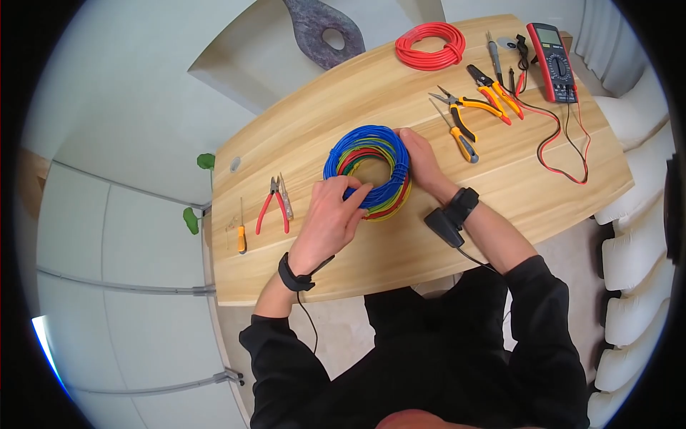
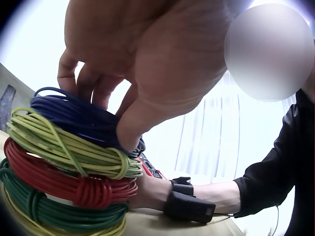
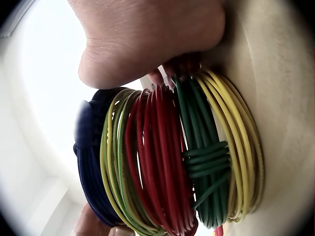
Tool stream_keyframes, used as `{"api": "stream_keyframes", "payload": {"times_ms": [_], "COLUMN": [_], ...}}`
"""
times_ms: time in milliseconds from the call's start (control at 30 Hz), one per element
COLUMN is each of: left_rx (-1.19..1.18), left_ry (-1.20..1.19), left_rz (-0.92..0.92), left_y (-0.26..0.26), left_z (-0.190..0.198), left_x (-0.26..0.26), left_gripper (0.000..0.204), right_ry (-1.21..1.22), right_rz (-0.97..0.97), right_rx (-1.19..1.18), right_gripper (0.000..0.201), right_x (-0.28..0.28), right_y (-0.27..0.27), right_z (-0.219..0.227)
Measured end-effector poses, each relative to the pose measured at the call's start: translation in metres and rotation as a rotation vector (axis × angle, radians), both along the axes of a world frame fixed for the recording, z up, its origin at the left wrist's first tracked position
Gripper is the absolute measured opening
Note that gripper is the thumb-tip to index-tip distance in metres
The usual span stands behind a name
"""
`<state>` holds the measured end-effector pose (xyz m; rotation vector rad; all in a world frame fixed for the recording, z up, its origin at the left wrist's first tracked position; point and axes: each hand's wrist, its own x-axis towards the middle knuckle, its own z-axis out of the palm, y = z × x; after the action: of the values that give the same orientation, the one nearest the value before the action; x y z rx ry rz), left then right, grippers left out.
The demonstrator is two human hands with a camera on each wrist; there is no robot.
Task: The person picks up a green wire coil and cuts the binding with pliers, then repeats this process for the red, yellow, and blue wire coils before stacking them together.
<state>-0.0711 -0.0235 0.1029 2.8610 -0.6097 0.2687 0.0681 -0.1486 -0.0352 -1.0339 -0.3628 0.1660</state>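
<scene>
A stack of wire coils stands on the wooden table, with the blue coil [image 1: 366,131] on top. Beneath it come a yellow-green coil [image 2: 59,140], a red coil [image 2: 49,172], a green coil [image 2: 74,214] and a yellow coil [image 3: 236,152] at the bottom. My left hand [image 1: 330,213] grips the near left part of the blue coil from above, thumb [image 2: 129,132] outside and fingers over the ring. Against the right side of the stack rests my right hand [image 1: 423,161], its palm along the coils; its fingers are partly hidden in the right wrist view.
Pliers [image 1: 274,204] with red handles and screwdrivers lie left of the stack on the table [image 1: 286,154]. To the right are a screwdriver [image 1: 463,143], yellow-handled pliers [image 1: 482,106], wire strippers [image 1: 498,94] and a multimeter [image 1: 552,63] with leads. A large red coil [image 1: 430,46] lies at the back.
</scene>
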Motion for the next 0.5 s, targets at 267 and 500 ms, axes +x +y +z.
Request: {"api": "stream_keyframes", "payload": {"times_ms": [267, 500], "left_rx": [-0.607, -1.010], "left_ry": [-0.274, 0.088], "left_rz": [0.151, 0.119], "left_y": [0.035, 0.043], "left_z": [-0.040, -0.059], "left_x": [0.015, 0.020], "left_gripper": [0.090, 0.139], "right_ry": [0.022, -0.146], "right_rz": [0.112, 0.086], "right_rx": [0.150, -0.024], "right_gripper": [0.036, 0.038], "right_x": [0.000, -0.014], "right_y": [-0.001, -0.008], "right_z": [0.003, 0.025]}}
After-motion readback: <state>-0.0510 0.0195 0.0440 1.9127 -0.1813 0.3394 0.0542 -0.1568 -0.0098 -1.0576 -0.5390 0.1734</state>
